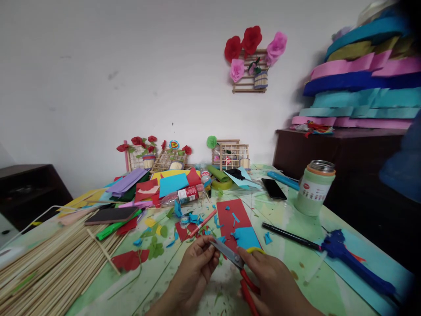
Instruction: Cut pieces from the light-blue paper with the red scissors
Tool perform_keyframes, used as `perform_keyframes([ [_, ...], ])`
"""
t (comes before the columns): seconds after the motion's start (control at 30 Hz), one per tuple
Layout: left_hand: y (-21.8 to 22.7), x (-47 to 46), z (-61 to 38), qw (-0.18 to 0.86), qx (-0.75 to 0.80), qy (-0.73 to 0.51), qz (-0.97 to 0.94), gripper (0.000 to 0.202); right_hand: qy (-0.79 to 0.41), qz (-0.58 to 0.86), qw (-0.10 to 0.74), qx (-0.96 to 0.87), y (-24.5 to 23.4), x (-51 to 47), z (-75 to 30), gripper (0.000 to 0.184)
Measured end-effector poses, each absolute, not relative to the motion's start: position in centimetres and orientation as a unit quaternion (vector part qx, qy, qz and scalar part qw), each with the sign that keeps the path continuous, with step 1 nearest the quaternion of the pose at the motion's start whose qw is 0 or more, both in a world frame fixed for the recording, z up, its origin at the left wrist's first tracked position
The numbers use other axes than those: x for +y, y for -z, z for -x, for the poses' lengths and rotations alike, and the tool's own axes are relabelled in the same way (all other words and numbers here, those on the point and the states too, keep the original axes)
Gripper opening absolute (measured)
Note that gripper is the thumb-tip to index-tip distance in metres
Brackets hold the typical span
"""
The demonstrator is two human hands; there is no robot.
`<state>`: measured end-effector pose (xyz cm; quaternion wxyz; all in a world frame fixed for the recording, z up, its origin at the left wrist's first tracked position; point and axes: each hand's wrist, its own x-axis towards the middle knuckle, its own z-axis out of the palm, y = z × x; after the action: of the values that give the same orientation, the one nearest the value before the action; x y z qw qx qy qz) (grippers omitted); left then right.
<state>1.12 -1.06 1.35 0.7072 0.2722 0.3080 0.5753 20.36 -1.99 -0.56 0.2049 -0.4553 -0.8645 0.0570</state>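
My right hand (274,274) grips a pair of scissors (227,251) with red handles, its blades pointing up and left. At the blade tips is my left hand (199,261), with thumb and fingers pinched together. Whatever lies between those fingers is too small or hidden to make out. Just beyond the blades are a red sheet of paper (230,210) and a blue paper piece (249,237), with small blue scraps (194,218) scattered around. A red pen-like stick (202,224) lies behind my left hand.
Bundled thin wooden sticks (62,259) cover the left side. On the right are a glue gun (355,263), a black pen (291,235), a green jar (314,188) and a phone (274,188). A plastic bottle (184,194) and coloured papers (173,184) lie farther back.
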Motion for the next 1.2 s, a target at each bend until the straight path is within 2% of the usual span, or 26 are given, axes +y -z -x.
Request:
perform_keyframes([
  [0.5,-1.33,-0.98,-1.15,0.717,0.302,-0.576,-0.251,0.023,-0.07,0.457,0.189,-0.866,0.51,-2.01,-20.2,0.059],
  [0.73,-1.35,-1.03,-1.2,0.736,0.285,-0.564,-0.241,0.021,-0.098,0.444,0.202,-0.867,0.45,-2.11,-20.23,0.062],
  [1.2,-1.32,-1.12,-1.12,0.736,0.288,-0.561,-0.246,0.015,-0.087,0.43,0.223,-0.871,0.24,-2.37,-20.14,0.054],
])
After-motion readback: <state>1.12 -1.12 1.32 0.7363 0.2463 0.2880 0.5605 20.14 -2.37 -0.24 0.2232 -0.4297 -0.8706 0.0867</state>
